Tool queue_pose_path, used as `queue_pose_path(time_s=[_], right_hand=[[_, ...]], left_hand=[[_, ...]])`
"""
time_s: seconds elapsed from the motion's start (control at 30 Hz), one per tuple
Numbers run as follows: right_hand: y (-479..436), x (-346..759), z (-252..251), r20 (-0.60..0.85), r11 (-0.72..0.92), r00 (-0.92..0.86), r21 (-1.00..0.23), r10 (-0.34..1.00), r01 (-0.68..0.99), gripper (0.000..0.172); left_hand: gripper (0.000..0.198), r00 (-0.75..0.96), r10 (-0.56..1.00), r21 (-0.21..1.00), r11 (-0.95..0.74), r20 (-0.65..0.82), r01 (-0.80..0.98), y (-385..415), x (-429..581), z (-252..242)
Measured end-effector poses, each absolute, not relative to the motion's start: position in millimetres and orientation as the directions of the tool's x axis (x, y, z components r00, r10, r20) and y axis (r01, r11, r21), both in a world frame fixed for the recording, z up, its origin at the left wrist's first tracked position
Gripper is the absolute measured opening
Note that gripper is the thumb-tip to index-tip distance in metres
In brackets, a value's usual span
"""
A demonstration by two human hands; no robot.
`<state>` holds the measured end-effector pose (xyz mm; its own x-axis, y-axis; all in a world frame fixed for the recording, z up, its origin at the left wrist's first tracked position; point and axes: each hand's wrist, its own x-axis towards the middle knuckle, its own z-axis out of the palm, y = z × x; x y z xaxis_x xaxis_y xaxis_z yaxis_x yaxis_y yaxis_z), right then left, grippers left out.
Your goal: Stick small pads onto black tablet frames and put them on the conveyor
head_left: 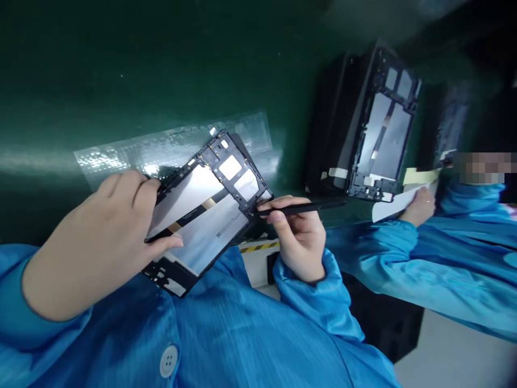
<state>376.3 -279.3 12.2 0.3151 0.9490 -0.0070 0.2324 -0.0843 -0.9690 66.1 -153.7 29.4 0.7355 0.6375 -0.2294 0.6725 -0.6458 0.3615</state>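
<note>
A: What are the two hands doing?

B: The left hand (97, 237) is holding the open tablet (226, 226). Its thumb lies on the shiny silver part, and its other fingers are by the tablet's left edge.

A: And the right hand (301, 237)?

B: It has a thin black tool (301, 208) pinched in its thumb and fingers. One end is at the tablet's right edge, and the other end points away.

A: Does the tip touch?

B: I can't tell. It may touch, or just be very close.

A: Where is the tablet?

B: It's tilted, right in front of the blue coat (242, 339). I can't tell if any of it rests on the bench (161, 64).

A: What's behind it?

B: A clear, bumpy sheet (113, 156). It lies on the bench and sticks out past the tablet's far side.

A: What's to the right of the tablet?

B: Well apart from it is a dark pile (327, 129), with another open tablet (390, 134) on it, silver side up.

A: And farther right from the tablet?

B: Another person's hand (422, 207), holding a white sheet (390, 206). That person has a blue sleeve (440, 264) too.
</note>
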Motion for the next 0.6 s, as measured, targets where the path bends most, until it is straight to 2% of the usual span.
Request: queue_pose_path(time_s=[0.3,0.47,0.57,0.6], right_hand=[[-280.5,374.1,8.3,0.029,-0.053,0.292,-0.962,0.956,0.268,0.01],[-275.3,374.3,16.0,0.118,0.012,0.218,-0.9,0.969,0.435,0.015],[-286.6,380.0,23.3,0.225,0.034,0.448,-0.917,0.865,0.397,0.016],[-294.9,380.0,25.4,0.209,0.011,0.506,-0.93,0.837,0.367,0.02]], left_hand=[[0.093,0.681,0.692,0.374,-0.582,-0.238,0.722,-151.5,60.8,25.8],[0.094,0.664,0.698,0.388,-0.552,-0.269,0.738,-145.4,57.0,22.4],[0.097,0.668,0.7,0.396,-0.555,-0.254,0.732,-140.0,55.4,19.2],[0.097,0.675,0.696,0.402,-0.56,-0.244,0.724,-140.1,56.4,18.7]])
